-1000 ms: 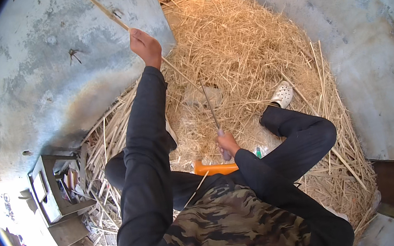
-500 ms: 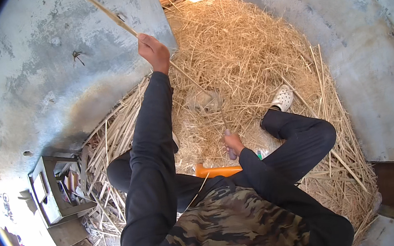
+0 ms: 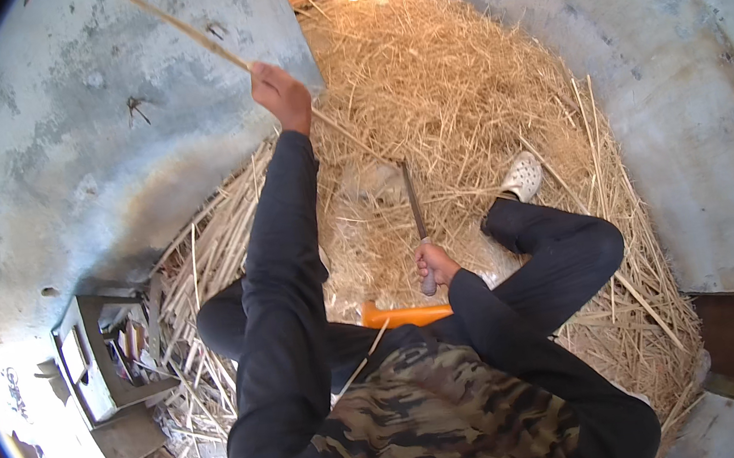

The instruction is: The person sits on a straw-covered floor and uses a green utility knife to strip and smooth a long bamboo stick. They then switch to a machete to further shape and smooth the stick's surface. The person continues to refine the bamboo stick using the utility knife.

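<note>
My left hand (image 3: 283,99) is raised ahead of me, its fingers wrapped round a long, thin bamboo stick (image 3: 178,24). The stick runs up past the left wall and slants down behind my hand toward the straw. Low in front of me, my right hand (image 3: 434,262) grips the grey handle of a knife with a narrow dark blade (image 3: 413,197). The blade points away from me, and its tip is close to the lower end of the stick; whether they touch I cannot tell.
Shavings and straw (image 3: 430,72) cover the floor ahead. Split strips (image 3: 219,248) lie along the left wall. An orange plastic piece (image 3: 411,317) sits by my lap. Grey walls (image 3: 613,57) rise on both sides; a wooden-framed box (image 3: 96,357) stands at left. My right shoe (image 3: 522,177) rests on straw.
The knife blade now shows more plainly, standing more upright. My left hand and the stick have shifted only slightly left. My right hand stays in nearly the same place.
</note>
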Action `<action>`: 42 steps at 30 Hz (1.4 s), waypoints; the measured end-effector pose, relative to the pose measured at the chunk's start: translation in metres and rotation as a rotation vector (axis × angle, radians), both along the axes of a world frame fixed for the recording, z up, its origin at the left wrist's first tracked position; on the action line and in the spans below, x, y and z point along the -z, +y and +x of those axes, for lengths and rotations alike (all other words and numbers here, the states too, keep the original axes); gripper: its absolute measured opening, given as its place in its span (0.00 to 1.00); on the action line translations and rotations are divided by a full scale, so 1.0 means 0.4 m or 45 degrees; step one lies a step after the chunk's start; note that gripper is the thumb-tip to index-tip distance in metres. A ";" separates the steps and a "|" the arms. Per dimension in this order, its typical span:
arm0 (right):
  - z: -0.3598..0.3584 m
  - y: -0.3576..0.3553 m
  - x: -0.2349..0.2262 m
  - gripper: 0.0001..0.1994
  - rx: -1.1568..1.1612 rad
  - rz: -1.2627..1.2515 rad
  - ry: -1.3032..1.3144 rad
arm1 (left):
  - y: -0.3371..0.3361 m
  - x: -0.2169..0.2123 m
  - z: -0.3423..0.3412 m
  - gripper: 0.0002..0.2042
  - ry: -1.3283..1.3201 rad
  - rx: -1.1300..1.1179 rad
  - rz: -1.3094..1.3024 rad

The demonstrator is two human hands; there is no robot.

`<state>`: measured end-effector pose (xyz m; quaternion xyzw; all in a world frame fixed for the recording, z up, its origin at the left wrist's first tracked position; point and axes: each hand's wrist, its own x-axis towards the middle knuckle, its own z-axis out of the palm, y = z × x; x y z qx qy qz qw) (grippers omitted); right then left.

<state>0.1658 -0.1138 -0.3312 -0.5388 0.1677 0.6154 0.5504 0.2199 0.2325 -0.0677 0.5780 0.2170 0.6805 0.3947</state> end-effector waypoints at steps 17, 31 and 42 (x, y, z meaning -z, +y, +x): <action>0.015 0.042 -0.079 0.05 0.039 0.105 -0.476 | 0.010 0.011 -0.026 0.28 0.033 0.098 -0.071; 0.043 0.051 -0.193 0.09 0.040 -0.120 -1.195 | -0.015 -0.003 -0.067 0.25 -0.035 0.300 -0.059; -0.007 0.032 -0.254 0.13 0.192 0.108 -1.030 | 0.026 0.000 -0.068 0.25 0.022 0.168 -0.001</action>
